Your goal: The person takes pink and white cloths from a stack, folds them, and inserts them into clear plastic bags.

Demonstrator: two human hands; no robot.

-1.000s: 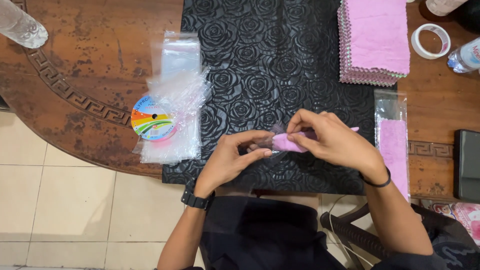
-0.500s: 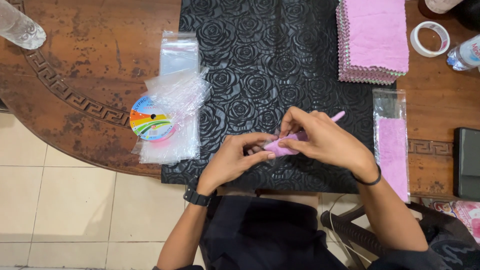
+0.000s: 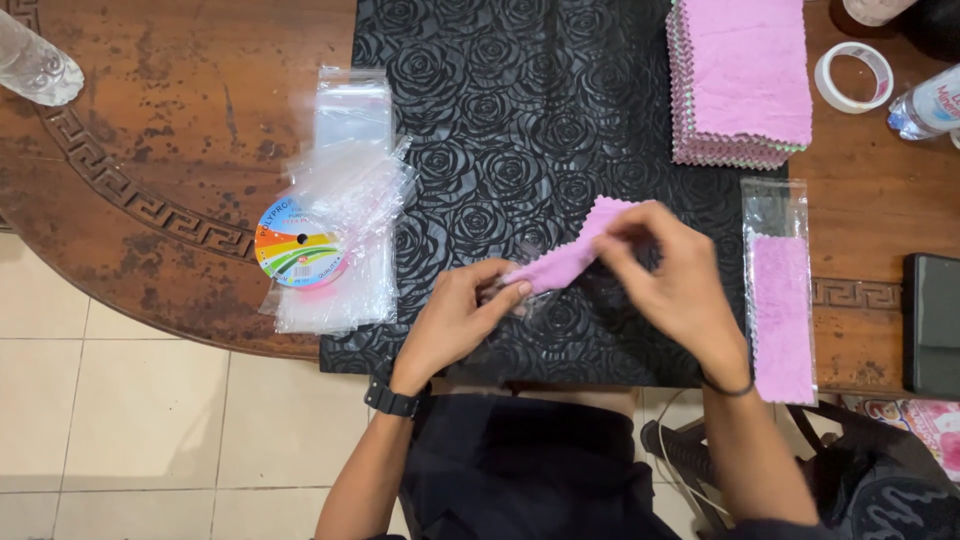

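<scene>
A dark brown wooden table with a carved key-pattern border along its curved edge stands on a floor of pale cream tiles, and a black mat embossed with roses covers the middle of the table from its far edge to the near edge where the person sits. Over the near part of the mat the left hand pinches the lower end of a small pink cloth with a zigzag edge between thumb and fingertips, while the right hand pinches its upper end, so the cloth hangs stretched and tilted between them, just above the mat; a clear film seems to lie around its lower end, though that cannot be told for sure. At the mat's left edge lies a loose heap of clear plastic sleeves, and a round spool with a rainbow-coloured label rests on it. At the mat's far right corner sits a neat stack of pink cloths. Just beside the right hand, on the mat's right edge, lies a clear sleeve with a pink cloth inside. Farther right on the bare wood are a roll of clear tape, a plastic water bottle and a black phone near the table's right edge. Another clear plastic bottle lies at the table's far left corner.
</scene>
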